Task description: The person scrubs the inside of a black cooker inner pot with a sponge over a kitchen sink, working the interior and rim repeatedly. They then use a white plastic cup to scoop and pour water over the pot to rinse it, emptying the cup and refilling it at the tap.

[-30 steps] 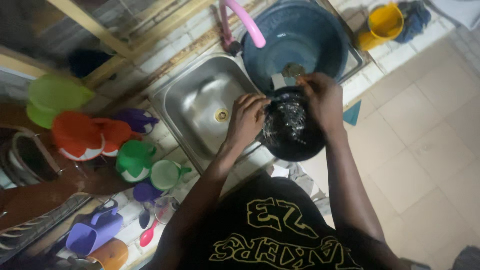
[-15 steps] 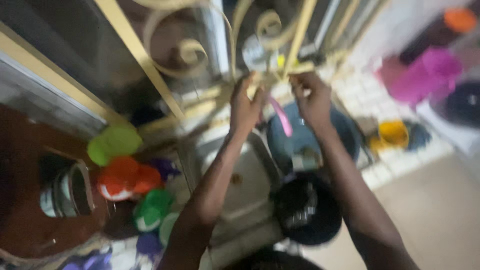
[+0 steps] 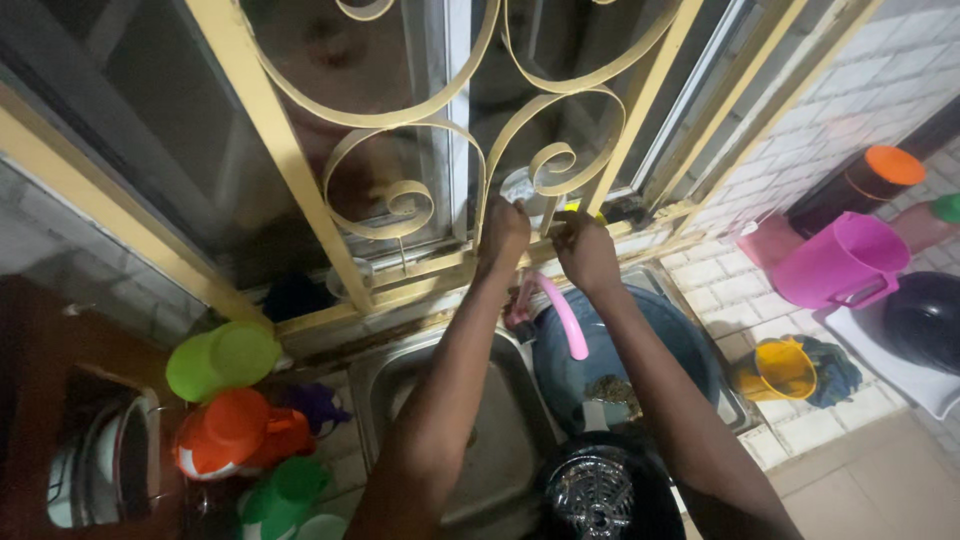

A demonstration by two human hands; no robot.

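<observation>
Both my arms reach up to the window ledge behind the sink. My left hand (image 3: pixel 503 232) is at the foot of the cream scrolled window grille (image 3: pixel 400 195), its fingertips against a small pale object (image 3: pixel 520 188) on the ledge. My right hand (image 3: pixel 583 250) is just beside it, fingers curled near something small and yellow (image 3: pixel 572 210). Whether either hand grips anything is hidden by the bars. Below the hands, a pink tap spout (image 3: pixel 562 322) curves over a blue basin (image 3: pixel 665 345). A black bowl (image 3: pixel 640 500) holding a shiny metal item stands near my body.
A steel sink (image 3: pixel 495 440) lies under my left arm. Green (image 3: pixel 220 360) and orange (image 3: pixel 235 428) jugs and a green cup (image 3: pixel 285 490) stand at the left. A yellow cup (image 3: pixel 775 370), pink jug (image 3: pixel 845 262) and dark bowl (image 3: pixel 925 320) are at the right.
My hands left the black bowl and rose to the window ledge. My view tilted up from the sink to the grille.
</observation>
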